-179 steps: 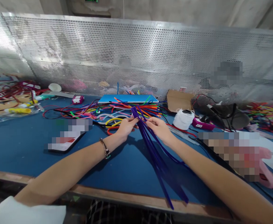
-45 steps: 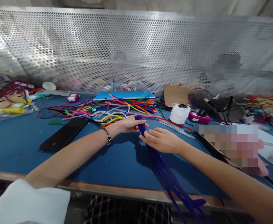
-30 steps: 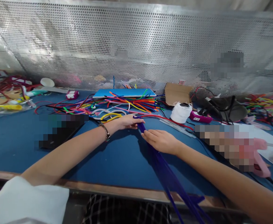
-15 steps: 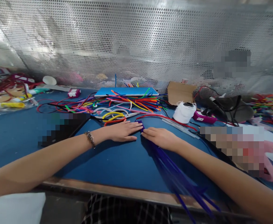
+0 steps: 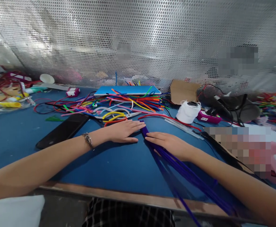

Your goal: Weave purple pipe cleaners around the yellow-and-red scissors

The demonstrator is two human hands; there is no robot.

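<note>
A bundle of purple pipe cleaners [image 5: 182, 168] runs from the middle of the table down to the right, its loose ends hanging over the front edge. My right hand [image 5: 172, 145] is closed around the bundle near its upper part, with the thumb beneath. My left hand [image 5: 125, 130] lies flat with fingers stretched out, its fingertips touching the bundle's far end. Just beyond my left hand are scissors [image 5: 133, 115] with partly covered handles, beside yellow and white bent pipe cleaners [image 5: 114, 116].
Behind lie a heap of coloured pipe cleaners [image 5: 138, 102] and a blue board [image 5: 128, 90]. A white thread spool [image 5: 187, 112], clear sticks [image 5: 184, 128] and a cardboard piece [image 5: 184, 92] are at right. A black phone [image 5: 63, 130] lies left. A perforated metal screen [image 5: 138, 41] stands behind.
My right hand has slid back slightly to the right along the purple bundle, showing more of its far end. The trailing ends have swung right. My left hand has barely moved.
</note>
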